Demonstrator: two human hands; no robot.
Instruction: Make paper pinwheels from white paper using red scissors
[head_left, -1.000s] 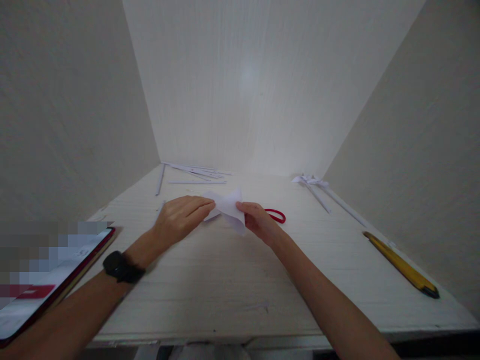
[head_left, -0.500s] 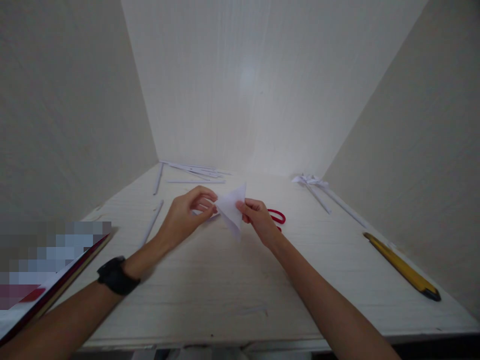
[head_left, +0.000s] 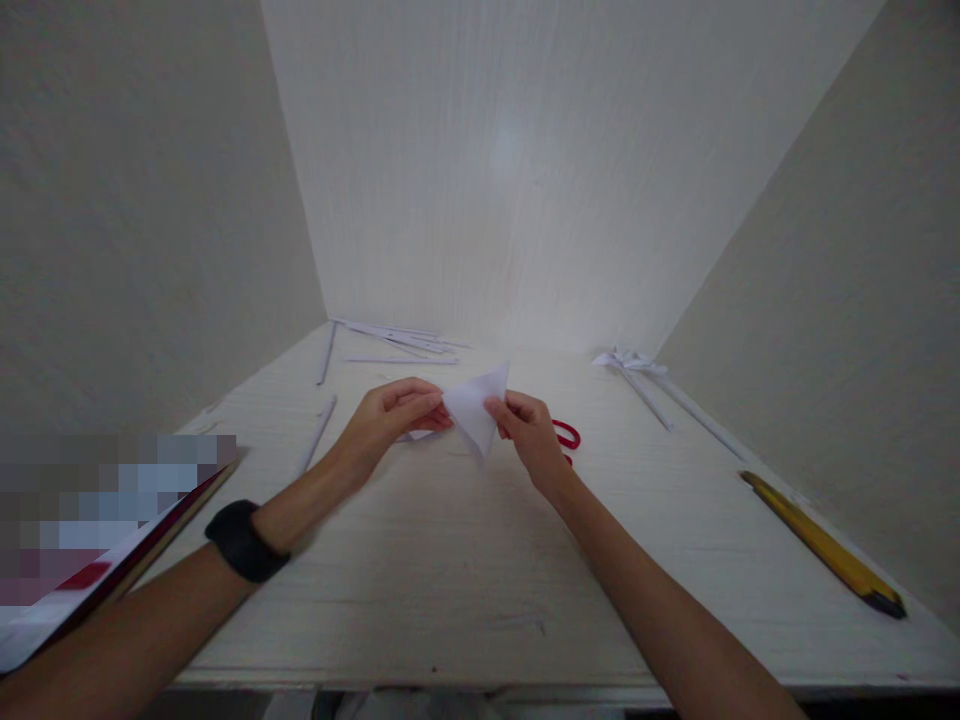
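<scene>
A white piece of paper [head_left: 474, 408], folded to a pointed, roughly triangular shape, is held up above the table between my two hands. My right hand [head_left: 531, 432] pinches its right side, thumb on the near face. At its left corner my left hand [head_left: 396, 415], with a black band on the wrist, has thumb and fingertips closed on the tip. Another white paper scrap [head_left: 420, 436] lies below the left fingers, partly hidden. Red-handled scissors [head_left: 568, 436] rest just behind my right hand, which covers most of them.
Several thin rolled paper sticks [head_left: 401, 361] lie at the back left. One more paper stick [head_left: 318, 432] is beside my left forearm. White paper flowers with stems [head_left: 630, 362] lie back right. A yellow box cutter [head_left: 821, 545] lies near the right wall. Panels enclose the table [head_left: 420, 600].
My left thumb and fingers, apart near the paper's left corner before, are now closed on it. The paper has turned slightly. The whole view has shifted a little.
</scene>
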